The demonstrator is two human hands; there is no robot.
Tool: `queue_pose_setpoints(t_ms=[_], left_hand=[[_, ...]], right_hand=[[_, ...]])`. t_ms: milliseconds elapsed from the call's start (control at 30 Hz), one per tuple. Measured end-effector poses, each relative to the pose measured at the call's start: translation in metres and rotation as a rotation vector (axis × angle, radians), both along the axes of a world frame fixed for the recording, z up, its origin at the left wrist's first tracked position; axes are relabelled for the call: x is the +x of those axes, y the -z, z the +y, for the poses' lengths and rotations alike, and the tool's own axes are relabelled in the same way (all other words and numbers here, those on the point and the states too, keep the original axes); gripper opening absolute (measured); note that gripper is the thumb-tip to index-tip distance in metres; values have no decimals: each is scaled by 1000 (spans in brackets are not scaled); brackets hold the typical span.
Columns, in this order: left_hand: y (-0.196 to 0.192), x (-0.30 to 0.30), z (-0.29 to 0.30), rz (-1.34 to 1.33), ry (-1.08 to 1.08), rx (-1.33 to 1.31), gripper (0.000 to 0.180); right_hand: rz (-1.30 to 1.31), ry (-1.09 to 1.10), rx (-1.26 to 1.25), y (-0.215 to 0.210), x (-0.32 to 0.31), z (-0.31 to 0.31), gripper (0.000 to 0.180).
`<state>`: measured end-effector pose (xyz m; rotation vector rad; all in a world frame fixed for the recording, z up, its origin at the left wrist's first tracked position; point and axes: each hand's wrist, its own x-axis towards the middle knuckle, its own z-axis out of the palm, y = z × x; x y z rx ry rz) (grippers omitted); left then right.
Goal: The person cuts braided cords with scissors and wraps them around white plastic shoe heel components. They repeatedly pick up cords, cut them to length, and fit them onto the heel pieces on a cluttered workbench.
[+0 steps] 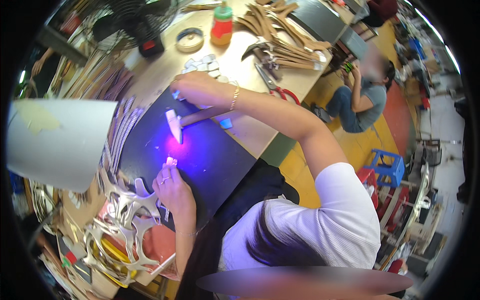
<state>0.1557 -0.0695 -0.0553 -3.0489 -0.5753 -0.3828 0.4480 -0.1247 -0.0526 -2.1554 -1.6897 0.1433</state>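
Note:
My left hand point(175, 192), with a ring on one finger, rests on the black work mat point(210, 165). Its fingertips pinch a small pale piece point(171, 161) lit pink and violet by the lamp. Across the mat, my right hand point(202, 87) is curled with its fingers closed at a small light-blue piece point(176, 95), partly hidden by them. Beneath my right wrist lies a hammer point(174, 125), its pale head on the mat and its wooden handle pointing right. A pile of small white pieces point(205, 65) is just beyond my right hand.
A large white lamp shade point(60, 142) stands at the left, silvery cut-out parts point(125, 215) at the near left. Red-handled scissors point(277, 90), a tape roll point(190, 40), a bottle point(221, 25), brown strips point(285, 50) and a fan point(125, 22) are beyond. A person point(362, 97) crouches at the right.

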Motion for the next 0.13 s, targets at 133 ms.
queue_pose_setpoints(t_ms=[133], left_hand=[[10, -6, 6, 86, -28, 18, 32]], right_hand=[[-169, 13, -53, -7, -11, 11, 25]])
